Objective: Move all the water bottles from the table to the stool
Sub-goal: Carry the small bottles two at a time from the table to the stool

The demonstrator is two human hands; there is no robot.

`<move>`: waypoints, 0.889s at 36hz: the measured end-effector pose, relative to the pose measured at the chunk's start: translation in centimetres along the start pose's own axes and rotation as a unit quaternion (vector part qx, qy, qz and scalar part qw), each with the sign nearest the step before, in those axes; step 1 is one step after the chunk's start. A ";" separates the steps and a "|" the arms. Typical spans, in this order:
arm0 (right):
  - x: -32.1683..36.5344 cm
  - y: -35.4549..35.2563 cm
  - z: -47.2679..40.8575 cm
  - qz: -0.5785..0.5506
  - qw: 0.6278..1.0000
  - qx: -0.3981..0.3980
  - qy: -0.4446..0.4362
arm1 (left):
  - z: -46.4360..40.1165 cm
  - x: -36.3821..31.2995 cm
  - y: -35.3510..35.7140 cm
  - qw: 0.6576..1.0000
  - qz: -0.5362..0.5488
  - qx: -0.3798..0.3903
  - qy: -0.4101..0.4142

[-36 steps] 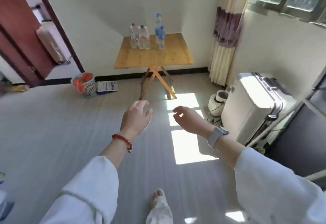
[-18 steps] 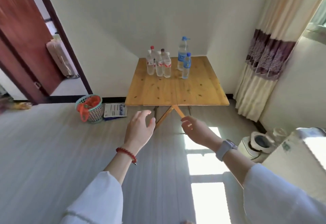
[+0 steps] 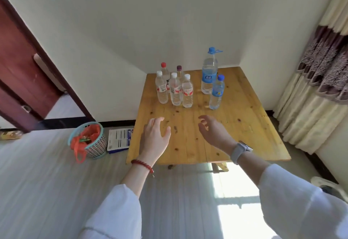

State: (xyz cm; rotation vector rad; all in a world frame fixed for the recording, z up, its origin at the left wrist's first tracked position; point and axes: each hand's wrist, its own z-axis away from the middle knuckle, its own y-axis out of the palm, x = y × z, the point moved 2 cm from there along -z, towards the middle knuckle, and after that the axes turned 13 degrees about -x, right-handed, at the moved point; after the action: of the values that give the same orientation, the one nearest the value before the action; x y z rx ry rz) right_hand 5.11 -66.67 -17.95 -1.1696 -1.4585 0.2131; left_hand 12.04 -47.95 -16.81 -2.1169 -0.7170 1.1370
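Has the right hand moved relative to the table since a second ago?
Yes. The right hand has come forward: it was over the floor short of the table, now it hovers over the tabletop, open, nearer the bottles.

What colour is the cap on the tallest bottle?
Blue, with a blue carry loop; the tallest bottle shows clearly in the head view.

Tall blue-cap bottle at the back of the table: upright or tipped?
Upright. The tall blue-cap bottle stands on its base on the table, cap on top, untouched.
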 end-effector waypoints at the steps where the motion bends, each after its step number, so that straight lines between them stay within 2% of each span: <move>1: -0.2 0.8 -1.5 0.001 1.000 -0.002 -0.004 | -1.4 0.7 0.9 1.000 0.000 0.004 -0.001; 10: -4.5 9.2 -14.5 0.021 0.999 -0.006 0.046 | -14.5 6.3 11.9 0.998 0.037 0.052 -0.013; 14: -6.3 12.3 -19.8 0.015 0.994 -0.023 0.110 | -20.0 8.2 16.8 0.993 0.081 0.083 -0.028; 20: -9.0 16.5 -25.6 -0.021 0.975 -0.007 0.220 | -26.2 9.8 23.4 0.985 0.126 0.116 -0.035; 25: -11.2 19.5 -28.3 -0.048 0.962 -0.013 0.268 | -28.7 10.4 28.2 0.978 0.151 0.136 -0.046; 32: -12.8 22.1 -29.8 -0.094 0.948 -0.047 0.300 | -30.6 11.2 31.8 0.970 0.226 0.074 -0.056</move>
State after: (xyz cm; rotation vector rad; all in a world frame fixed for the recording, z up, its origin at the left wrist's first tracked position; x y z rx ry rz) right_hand 38.86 -79.75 -33.24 -1.0395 -1.0320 -0.3264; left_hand 49.08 -69.10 -32.72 -2.1586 -0.1853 1.5061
